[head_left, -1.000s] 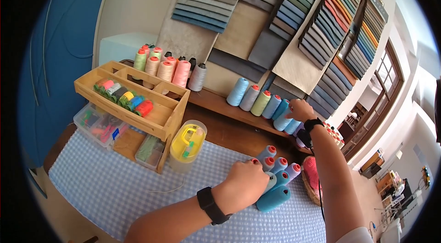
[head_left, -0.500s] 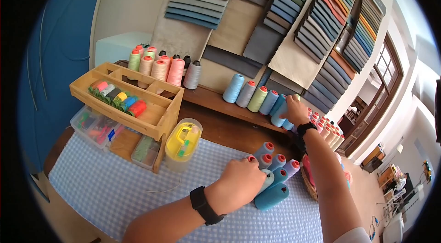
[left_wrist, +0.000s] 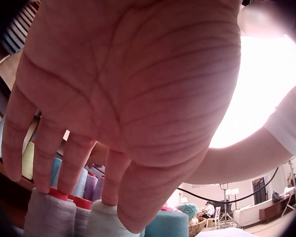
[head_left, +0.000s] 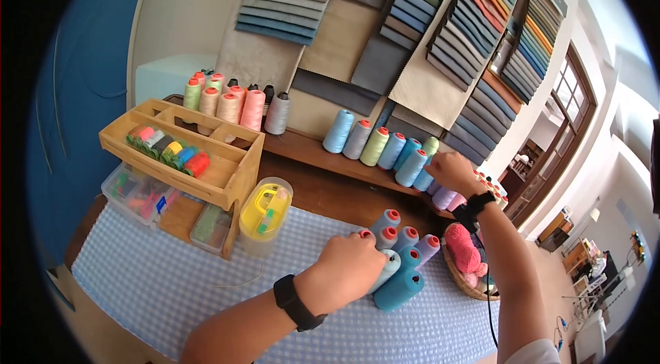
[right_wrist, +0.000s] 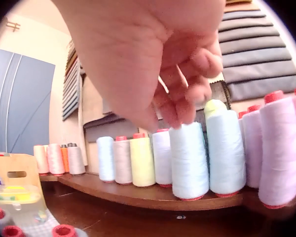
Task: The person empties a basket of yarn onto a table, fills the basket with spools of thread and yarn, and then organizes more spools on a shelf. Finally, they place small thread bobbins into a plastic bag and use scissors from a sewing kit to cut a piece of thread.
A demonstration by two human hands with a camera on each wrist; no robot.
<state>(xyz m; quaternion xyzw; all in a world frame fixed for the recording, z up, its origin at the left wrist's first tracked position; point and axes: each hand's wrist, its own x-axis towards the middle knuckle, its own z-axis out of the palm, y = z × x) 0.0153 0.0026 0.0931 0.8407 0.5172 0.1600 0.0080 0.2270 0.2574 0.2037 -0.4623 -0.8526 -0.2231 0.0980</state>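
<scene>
My left hand [head_left: 344,268] rests over a cluster of thread cones on the checked tablecloth [head_left: 158,261]. In the left wrist view its fingers reach straight down to the red-tipped grey cone [left_wrist: 49,215] and the pale cone [left_wrist: 108,219], thumb beside the latter. A teal cone [head_left: 399,288] stands just in front. My right hand [head_left: 454,171] is over the wooden shelf [head_left: 309,151], fingers loosely bent. Its fingertips are right at the top of a light blue cone [right_wrist: 190,160] in the right wrist view; another light blue cone [right_wrist: 227,153] and lilac cones [right_wrist: 278,150] stand beside it.
A wooden organiser [head_left: 240,192] with small coloured spools stands at the left, beside a clear box with a yellow tray [head_left: 265,209]. A basket [head_left: 457,278] of pink yarn sits at the right. Fabric swatches [head_left: 282,0] hang behind; a black cable [head_left: 489,309] runs along my right arm.
My right hand has drawn back to the right of the light blue cone, which now stands fully visible on the shelf. The left hand stays at the cones while the head view shifts.
</scene>
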